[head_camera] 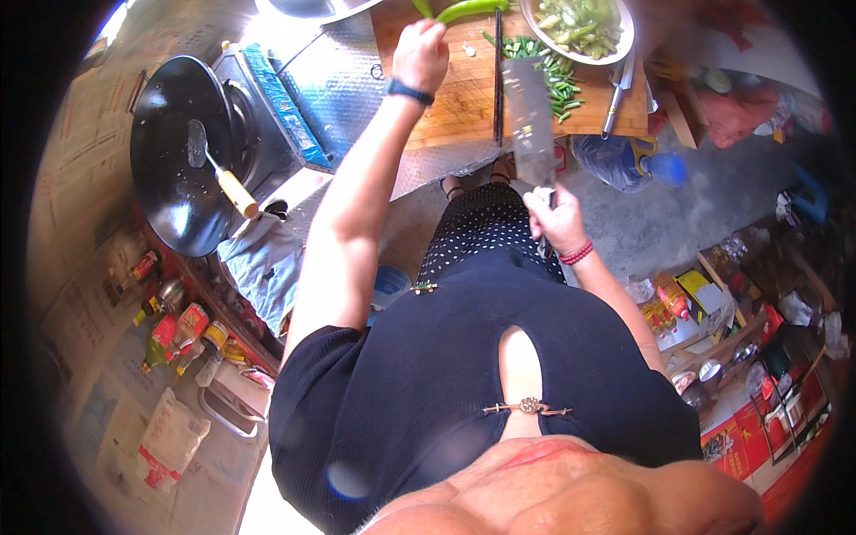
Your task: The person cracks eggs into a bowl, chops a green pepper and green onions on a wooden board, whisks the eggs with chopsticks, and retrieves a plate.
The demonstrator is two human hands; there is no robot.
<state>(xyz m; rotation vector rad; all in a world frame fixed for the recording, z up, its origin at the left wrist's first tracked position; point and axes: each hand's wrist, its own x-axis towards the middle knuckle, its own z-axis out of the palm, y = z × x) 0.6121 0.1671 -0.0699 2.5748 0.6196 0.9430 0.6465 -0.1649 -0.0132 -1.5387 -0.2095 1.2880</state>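
Note:
My right hand [559, 217] grips the handle of a broad cleaver [530, 120], its blade pointing away from me at the board's near edge, with bits stuck on it. Over the left part of the wooden cutting board [441, 120], my left hand [421, 57] is curled at the near end of long green peppers [471, 9]; whether it grips one I cannot tell. Dark chopsticks [498, 87] lie across the board beside chopped green pieces [565, 83]. A white bowl [630, 33] of pale green cut vegetables stands at the back. A garlic clove [469, 49] lies near the peppers.
At the left, a black wok [177, 127] on a gas stove holds a wooden-handled spatula [234, 190]. A small knife [616, 100] lies on the board's right. A metal basin [321, 8] stands at the back. Below the board are a large plastic bottle [618, 164] and a cloth [264, 261] by the stove.

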